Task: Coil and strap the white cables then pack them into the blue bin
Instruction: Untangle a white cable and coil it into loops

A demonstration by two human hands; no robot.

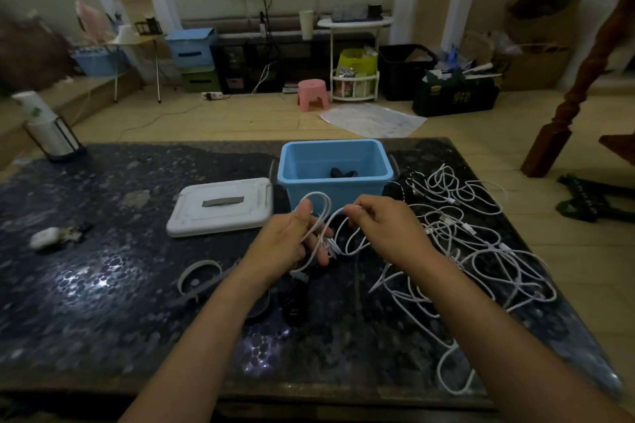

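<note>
— From my feed, what lies on the dark speckled counter (103,285) to the left?

— I see a white lid (220,206) with a grey handle, lying flat. Farther left is a small white case (44,238). Nearer the front lies a grey strap (197,276), curled into a loop.

— And at the back?

— A paper-towel roll (43,124) stands in a dark holder at the far left corner. On the floor beyond, I see a pink stool (312,94) and a white trolley (355,58) beside it.
</note>
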